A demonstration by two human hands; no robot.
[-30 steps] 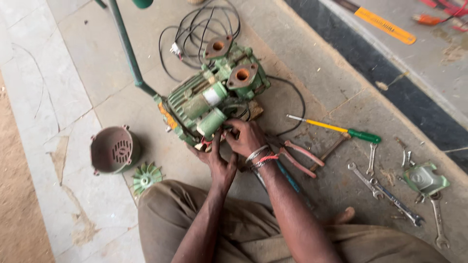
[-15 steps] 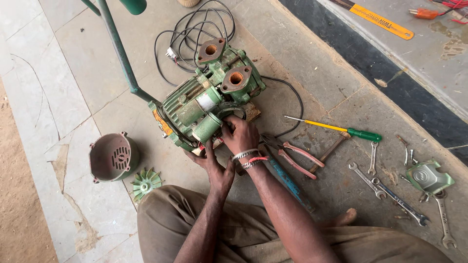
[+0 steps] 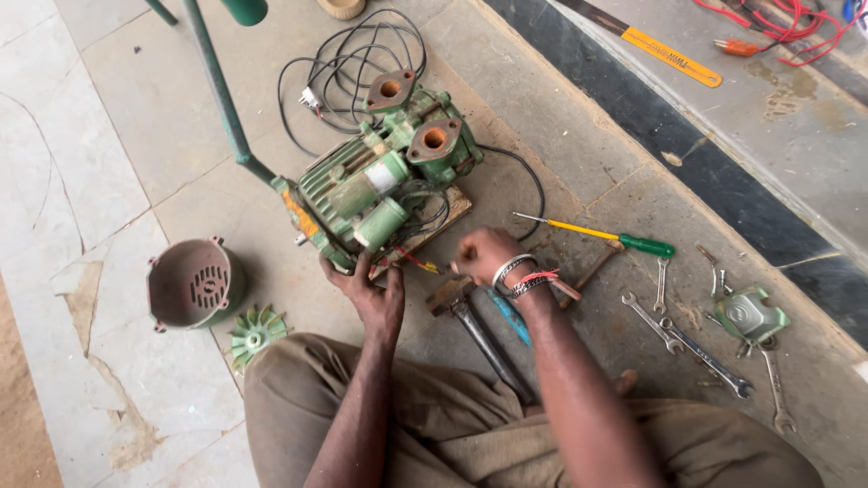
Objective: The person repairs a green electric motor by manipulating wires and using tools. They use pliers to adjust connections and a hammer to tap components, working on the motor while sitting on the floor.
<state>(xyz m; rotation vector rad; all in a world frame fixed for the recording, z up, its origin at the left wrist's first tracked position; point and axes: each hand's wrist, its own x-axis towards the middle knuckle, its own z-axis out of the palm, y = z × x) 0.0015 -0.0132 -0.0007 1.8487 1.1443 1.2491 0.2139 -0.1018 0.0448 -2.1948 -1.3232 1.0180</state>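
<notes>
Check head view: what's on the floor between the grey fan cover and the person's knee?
In the head view, a small green fan impeller lies flat on the floor between the grey fan cover and the knee, apart from the cover.

The floor (image 3: 561, 126) is laid in grey stone slabs, divided by thin joints and stained with dust. At the left, paler slabs (image 3: 54, 181) are seen, cracked in places, and a strip of brown earth (image 3: 18, 425) is bordered by them. A dark band (image 3: 723, 181) is run diagonally across the upper right, with a lighter ledge (image 3: 796, 90) beyond it. Everything is lit by even daylight.
</notes>
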